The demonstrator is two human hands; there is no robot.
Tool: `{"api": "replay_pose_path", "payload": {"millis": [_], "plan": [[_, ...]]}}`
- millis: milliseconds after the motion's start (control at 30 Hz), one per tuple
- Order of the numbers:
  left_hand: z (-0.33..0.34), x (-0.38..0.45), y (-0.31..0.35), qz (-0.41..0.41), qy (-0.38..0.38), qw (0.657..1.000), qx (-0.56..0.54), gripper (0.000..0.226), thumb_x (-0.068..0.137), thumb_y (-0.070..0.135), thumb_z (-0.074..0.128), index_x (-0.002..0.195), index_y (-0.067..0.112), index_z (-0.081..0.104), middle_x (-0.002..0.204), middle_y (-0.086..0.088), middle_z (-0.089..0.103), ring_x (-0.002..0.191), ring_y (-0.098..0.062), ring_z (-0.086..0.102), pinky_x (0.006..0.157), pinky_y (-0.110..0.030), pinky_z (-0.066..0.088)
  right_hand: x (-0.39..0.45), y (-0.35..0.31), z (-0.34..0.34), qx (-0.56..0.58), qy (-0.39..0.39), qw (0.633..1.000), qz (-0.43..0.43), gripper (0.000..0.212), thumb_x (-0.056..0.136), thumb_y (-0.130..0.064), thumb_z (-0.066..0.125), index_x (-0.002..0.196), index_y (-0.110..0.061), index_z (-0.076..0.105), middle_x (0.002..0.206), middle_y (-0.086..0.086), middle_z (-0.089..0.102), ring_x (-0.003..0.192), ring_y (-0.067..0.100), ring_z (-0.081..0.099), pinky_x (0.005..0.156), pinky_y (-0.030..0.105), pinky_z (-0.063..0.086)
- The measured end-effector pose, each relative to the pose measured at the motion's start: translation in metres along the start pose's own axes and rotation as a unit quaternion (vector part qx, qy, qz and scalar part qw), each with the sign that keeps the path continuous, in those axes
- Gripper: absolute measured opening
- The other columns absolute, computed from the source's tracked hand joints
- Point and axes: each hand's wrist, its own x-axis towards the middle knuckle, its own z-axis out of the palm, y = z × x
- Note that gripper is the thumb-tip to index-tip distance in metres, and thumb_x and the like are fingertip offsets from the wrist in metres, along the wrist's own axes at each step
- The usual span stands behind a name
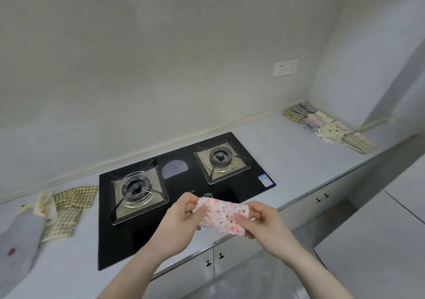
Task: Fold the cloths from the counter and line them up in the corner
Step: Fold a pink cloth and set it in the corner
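Note:
A small white cloth with pink and purple speckles (222, 213) hangs folded in the air above the front edge of the stove, held between both hands. My left hand (181, 216) pinches its left end and my right hand (257, 220) pinches its right end. Several folded cloths (331, 126) lie in two rows in the far right corner of the counter. At the left end of the counter lie unfolded cloths: a yellow checked one (69, 204), a cream one (44, 203) and a grey one (20, 236).
A black glass gas stove (184, 197) with two burners is set into the pale counter (287, 160). A wall socket (285, 67) sits above the right part. Cabinet doors (322, 198) run below the counter's front edge.

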Motion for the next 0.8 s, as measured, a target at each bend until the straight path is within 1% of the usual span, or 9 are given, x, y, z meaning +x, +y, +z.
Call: {"api": "replay_pose_path", "payload": {"millis": [67,133,233,367,500,600,700,767,800], "plan": [[0.035,0.022,0.023,0.013,-0.006,0.999,0.029,0.01,0.103,0.035,0.06,0.105,0.026,0.057,0.085,0.002,0.069,0.081,-0.011,0.068,0.079,-0.032,0.062,0.004,0.004,-0.048,-0.012,0.011,1.0,0.009,0.012,0.091,-0.029,0.077,0.095,-0.02,0.072,0.074,0.009,0.068,0.065,0.013,0.066,0.065,0.028,0.052],[0.067,0.042,0.042,0.029,-0.007,0.999,0.04,0.009,0.102,0.035,0.061,0.104,0.027,0.058,0.086,-0.003,0.068,0.076,-0.014,0.066,0.075,-0.035,0.061,0.01,0.007,-0.09,-0.025,0.02,0.999,0.019,0.016,0.092,-0.029,0.075,0.098,-0.015,0.069,0.061,-0.001,0.06,0.064,0.012,0.065,0.065,0.027,0.051],[0.106,0.071,0.064,0.039,-0.007,0.998,0.056,0.007,0.102,0.036,0.062,0.099,0.029,0.059,0.086,-0.007,0.066,0.066,-0.012,0.054,0.066,-0.039,0.055,0.023,0.009,-0.143,-0.038,0.03,0.999,0.027,0.016,0.094,-0.025,0.073,0.102,-0.012,0.066,0.056,-0.008,0.054,0.063,0.014,0.065,0.062,0.026,0.051],[0.138,0.11,0.084,0.039,-0.007,0.996,0.075,0.008,0.102,0.036,0.062,0.1,0.028,0.059,0.087,-0.007,0.068,0.062,-0.008,0.05,0.058,-0.028,0.048,0.046,0.006,-0.19,-0.033,0.043,0.998,0.031,0.01,0.095,-0.02,0.072,0.098,-0.011,0.068,0.056,-0.009,0.054,0.061,0.019,0.066,0.056,0.031,0.05],[0.159,0.153,0.108,0.025,0.0,0.998,0.053,0.012,0.101,0.039,0.062,0.107,0.028,0.06,0.09,0.003,0.071,0.066,-0.006,0.066,0.061,-0.022,0.053,0.072,0.003,-0.219,-0.021,0.066,0.997,0.031,0.008,0.097,-0.019,0.069,0.098,-0.012,0.069,0.054,-0.013,0.054,0.063,0.022,0.069,0.055,0.031,0.051],[0.173,0.188,0.122,0.038,-0.019,0.999,0.034,0.009,0.101,0.036,0.063,0.107,0.029,0.061,0.088,-0.001,0.071,0.069,-0.008,0.07,0.071,-0.028,0.059,0.092,0.005,-0.239,-0.012,0.098,0.994,0.037,0.009,0.098,-0.02,0.068,0.101,-0.013,0.071,0.058,-0.011,0.059,0.065,0.021,0.071,0.056,0.03,0.054],[0.186,0.225,0.13,0.047,-0.051,0.997,0.013,0.011,0.099,0.032,0.065,0.108,0.03,0.06,0.085,0.001,0.069,0.076,-0.018,0.071,0.079,-0.041,0.059,0.11,0.01,-0.263,0.007,0.135,0.989,0.053,0.008,0.098,-0.013,0.064,0.103,-0.01,0.07,0.055,-0.011,0.057,0.066,0.021,0.069,0.058,0.032,0.054],[0.198,0.246,0.134,0.045,-0.071,0.996,0.001,0.014,0.099,0.029,0.066,0.11,0.032,0.059,0.085,0.0,0.069,0.079,-0.022,0.071,0.078,-0.041,0.058,0.121,0.018,-0.282,0.032,0.164,0.984,0.067,0.009,0.098,-0.012,0.064,0.106,-0.008,0.069,0.055,-0.01,0.056,0.065,0.02,0.067,0.06,0.034,0.053],[0.204,0.255,0.136,0.045,-0.078,0.996,-0.002,0.015,0.099,0.028,0.066,0.11,0.033,0.058,0.086,-0.001,0.068,0.08,-0.023,0.071,0.074,-0.038,0.058,0.126,0.023,-0.291,0.043,0.18,0.98,0.077,0.012,0.098,-0.013,0.065,0.108,-0.008,0.068,0.058,-0.008,0.059,0.065,0.02,0.066,0.06,0.033,0.053]]}}
